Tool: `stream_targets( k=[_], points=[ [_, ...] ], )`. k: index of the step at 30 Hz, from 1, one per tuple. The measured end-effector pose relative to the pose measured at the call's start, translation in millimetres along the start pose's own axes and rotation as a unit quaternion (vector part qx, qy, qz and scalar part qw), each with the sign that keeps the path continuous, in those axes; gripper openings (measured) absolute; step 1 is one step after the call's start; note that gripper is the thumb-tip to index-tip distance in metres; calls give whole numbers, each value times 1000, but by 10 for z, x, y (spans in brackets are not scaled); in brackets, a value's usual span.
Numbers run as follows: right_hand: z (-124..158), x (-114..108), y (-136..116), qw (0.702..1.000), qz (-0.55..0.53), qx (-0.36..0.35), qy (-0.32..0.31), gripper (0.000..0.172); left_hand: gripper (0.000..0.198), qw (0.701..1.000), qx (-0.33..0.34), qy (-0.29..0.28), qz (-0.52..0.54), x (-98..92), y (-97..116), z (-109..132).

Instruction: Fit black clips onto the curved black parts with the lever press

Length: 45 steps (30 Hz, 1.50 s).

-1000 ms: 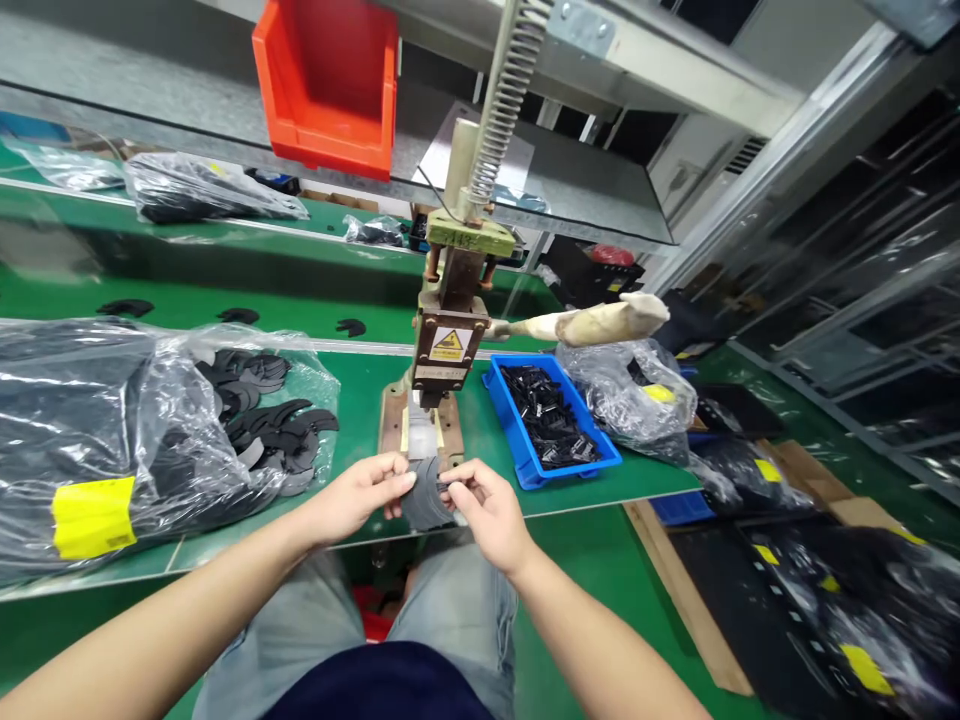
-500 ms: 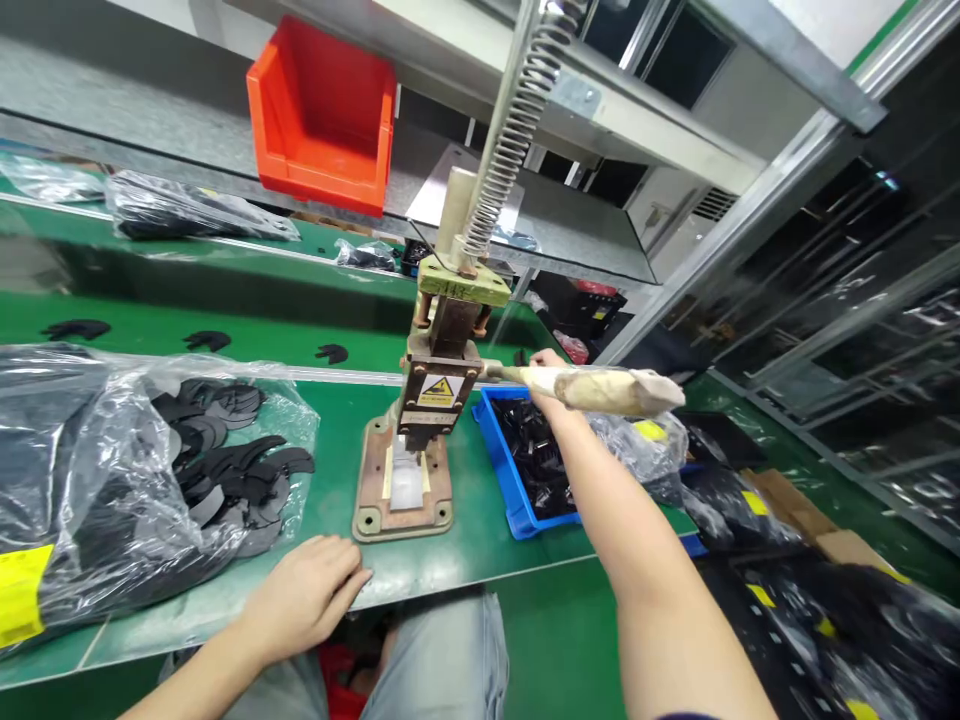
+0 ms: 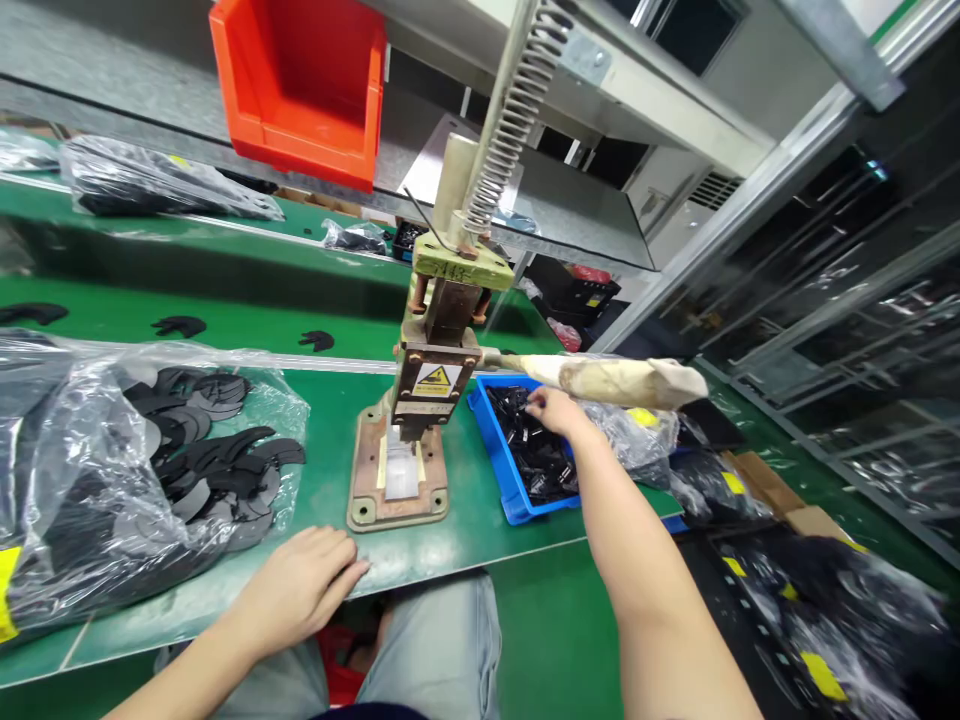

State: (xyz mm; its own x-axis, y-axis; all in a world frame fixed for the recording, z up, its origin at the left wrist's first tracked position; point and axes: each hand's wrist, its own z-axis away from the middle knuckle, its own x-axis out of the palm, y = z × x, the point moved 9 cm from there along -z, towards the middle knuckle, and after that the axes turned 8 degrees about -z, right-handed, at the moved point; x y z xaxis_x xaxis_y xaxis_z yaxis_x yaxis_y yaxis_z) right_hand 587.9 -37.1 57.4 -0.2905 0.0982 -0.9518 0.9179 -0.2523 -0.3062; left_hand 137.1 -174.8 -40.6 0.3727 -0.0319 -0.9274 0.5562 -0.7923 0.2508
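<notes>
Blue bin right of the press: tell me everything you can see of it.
The blue bin is a shallow, open rectangular tray, plastic by its look. It sits flat on the green table, just right of the press base, under the wrapped lever handle, and holds a heap of small black parts. The right hand reaches in at its far end, fingers on the parts. A clear plastic bag lies against its right side.

Whether the right hand (image 3: pixel 556 410) grips any black parts (image 3: pixel 546 468) in the blue bin (image 3: pixel 516 512) is unclear.
</notes>
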Motion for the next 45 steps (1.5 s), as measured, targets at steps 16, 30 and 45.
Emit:
stream_targets(
  k=[16,30,45],
  points=[
    [723,353,-95,994,-90,25,-49,40,36,1000,-23,11,-6,-58,9,14],
    [2092,305,-1009,798,-573,-126,137,26,26,957,-125,65,253,-421,92,-1],
    [2697,1106,-1770,645,-742,-180,36,10,19,941,0,116,318,-897,714,-141]
  ],
)
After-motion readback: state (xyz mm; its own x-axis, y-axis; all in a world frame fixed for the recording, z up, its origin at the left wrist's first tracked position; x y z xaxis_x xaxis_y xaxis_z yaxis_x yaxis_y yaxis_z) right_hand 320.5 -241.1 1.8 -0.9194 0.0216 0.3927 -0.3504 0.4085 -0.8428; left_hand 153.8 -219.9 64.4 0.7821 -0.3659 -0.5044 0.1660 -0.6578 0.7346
